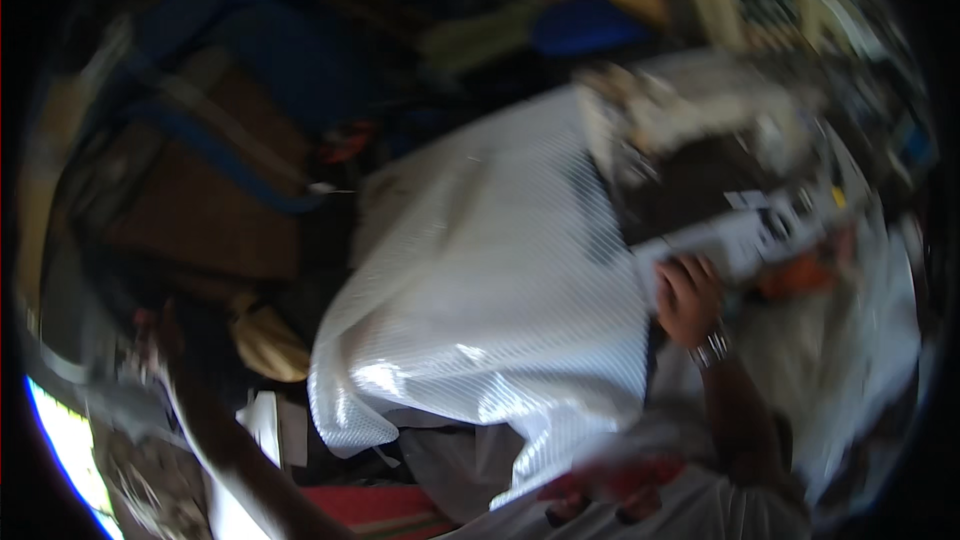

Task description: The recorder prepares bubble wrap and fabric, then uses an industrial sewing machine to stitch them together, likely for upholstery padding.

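Dim cluttered room, whole view motion-blurred. Big translucent white ribbed plastic sheet lies draped mid-view, near edge crumpled and shiny. Right hand, silver metal band at wrist, sits by the sheet's right edge on a white panel with black print; fingers bent, slightly apart, can't tell if gripping. Left hand well out left, near a tan pouch-like item; too dark to tell spread or pinching.
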Motion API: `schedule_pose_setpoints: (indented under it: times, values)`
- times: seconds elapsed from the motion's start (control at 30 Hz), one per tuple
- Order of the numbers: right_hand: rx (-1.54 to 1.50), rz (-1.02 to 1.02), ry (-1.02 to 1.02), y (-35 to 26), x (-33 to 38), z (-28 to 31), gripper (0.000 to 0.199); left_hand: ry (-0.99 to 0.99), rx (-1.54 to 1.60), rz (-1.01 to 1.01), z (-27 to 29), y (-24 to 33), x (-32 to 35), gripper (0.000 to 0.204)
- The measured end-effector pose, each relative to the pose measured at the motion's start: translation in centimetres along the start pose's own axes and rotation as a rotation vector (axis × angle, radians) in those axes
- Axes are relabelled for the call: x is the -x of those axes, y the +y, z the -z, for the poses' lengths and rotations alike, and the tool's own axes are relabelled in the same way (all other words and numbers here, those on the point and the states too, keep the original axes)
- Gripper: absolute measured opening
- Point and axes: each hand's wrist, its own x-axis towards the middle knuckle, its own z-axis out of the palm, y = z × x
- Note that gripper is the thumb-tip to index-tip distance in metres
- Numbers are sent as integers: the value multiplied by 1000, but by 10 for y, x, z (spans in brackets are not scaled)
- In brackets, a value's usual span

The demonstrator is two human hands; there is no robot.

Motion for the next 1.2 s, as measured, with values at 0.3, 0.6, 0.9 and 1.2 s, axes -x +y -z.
schedule_pose_setpoints:
  times: [0.3,0.6,0.9,1.2]
  values:
    - [-869,-356,-248,46,35,7,16,856,116,-407,28,-17,93,49]
    - [-850,-591,-760,148,104,102,18,-159,1206,-1302,77,83,357,29]
    - [-416,-471,-326,119,64,225,26,-445,1904,-1674,97,229,456,43]
    - [285,-1386,-837,-68,164,348,50,-929,1845,-1736,117,294,515,17]
